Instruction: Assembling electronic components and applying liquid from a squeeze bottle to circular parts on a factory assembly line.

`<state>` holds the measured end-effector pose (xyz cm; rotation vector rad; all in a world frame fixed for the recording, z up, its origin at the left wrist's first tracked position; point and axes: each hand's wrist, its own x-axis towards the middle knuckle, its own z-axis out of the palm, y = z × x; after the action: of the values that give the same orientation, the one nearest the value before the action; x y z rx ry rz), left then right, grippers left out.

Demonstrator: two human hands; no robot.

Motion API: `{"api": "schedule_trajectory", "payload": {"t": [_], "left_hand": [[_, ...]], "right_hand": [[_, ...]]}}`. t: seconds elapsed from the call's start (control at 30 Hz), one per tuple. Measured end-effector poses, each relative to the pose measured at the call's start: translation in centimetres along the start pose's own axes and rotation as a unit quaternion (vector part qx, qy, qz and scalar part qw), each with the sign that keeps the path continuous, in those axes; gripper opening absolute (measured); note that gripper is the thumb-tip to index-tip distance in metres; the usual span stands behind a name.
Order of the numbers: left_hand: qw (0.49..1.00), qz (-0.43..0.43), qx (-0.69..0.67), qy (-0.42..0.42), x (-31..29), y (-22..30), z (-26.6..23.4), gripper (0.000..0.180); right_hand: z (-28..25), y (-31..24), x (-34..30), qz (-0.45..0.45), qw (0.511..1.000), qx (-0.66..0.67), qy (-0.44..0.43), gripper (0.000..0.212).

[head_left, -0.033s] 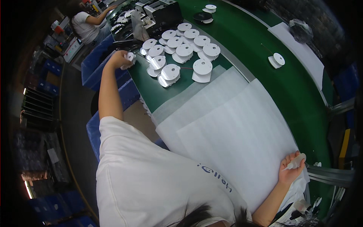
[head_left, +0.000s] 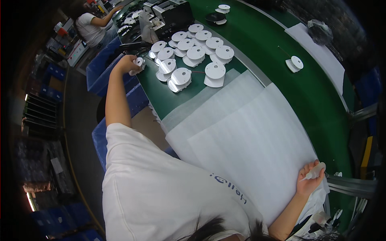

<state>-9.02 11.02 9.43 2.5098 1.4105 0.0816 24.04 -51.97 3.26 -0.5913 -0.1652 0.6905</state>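
My left hand (head_left: 126,64), arm stretched out to the far left edge of the green worktop, is closed on a white round plastic part (head_left: 139,62). Its fingers hide some of that part. Several similar white disc-topped parts (head_left: 196,53) stand in loose rows just right of it, and a thin red wire joins two of the nearest ones. At the lower right, my right hand (head_left: 309,176) is wrapped round a small translucent squeeze bottle (head_left: 315,171) with a thin nozzle, palm up, beside the white sheets.
White foam sheets (head_left: 241,132) cover the near worktop. A green conveyor belt (head_left: 295,94) runs along the right, carrying a white part (head_left: 294,64) and a black disc (head_left: 216,17). Black equipment (head_left: 173,16) stands at the back. Blue bins (head_left: 98,76) line the left; another person (head_left: 91,28) sits beyond.
My left hand has shifted very slightly to the right with the white part. My right hand and the bottle stay in place.
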Motion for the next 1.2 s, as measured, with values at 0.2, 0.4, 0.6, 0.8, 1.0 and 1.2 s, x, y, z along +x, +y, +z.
{"api": "schedule_trajectory", "payload": {"t": [0.2, 0.4, 0.6, 0.8, 1.0, 1.2], "left_hand": [[0.997, -0.033, -0.045, 0.060, 0.8, 0.7, 1.4, 0.050], [0.987, 0.020, 0.030, 0.160, 1.4, 0.5, 3.1, 0.068], [0.964, -0.017, -0.011, 0.264, -4.6, 6.2, 4.5, 0.064], [0.908, 0.025, -0.354, 0.224, -7.4, 12.1, 11.3, 0.071], [0.911, 0.039, -0.342, 0.229, -5.8, 12.1, 12.1, 0.072], [0.910, 0.117, -0.196, 0.347, -8.5, 15.6, 11.1, 0.069]], "right_hand": [[0.2, 0.0, 0.0, 0.000, 1.000, 0.000, 0.001, 0.028], [0.8, 0.2, -0.2, -0.009, 0.999, -0.010, 0.036, 0.029], [0.6, 0.2, -0.1, -0.010, 0.999, -0.012, 0.033, 0.029], [-0.1, -0.1, -0.2, 0.000, 1.000, -0.018, 0.021, 0.030], [0.1, 0.0, -0.3, -0.002, 0.999, -0.018, 0.041, 0.030], [0.5, 0.1, -0.3, -0.004, 0.998, -0.028, 0.048, 0.028]]}}
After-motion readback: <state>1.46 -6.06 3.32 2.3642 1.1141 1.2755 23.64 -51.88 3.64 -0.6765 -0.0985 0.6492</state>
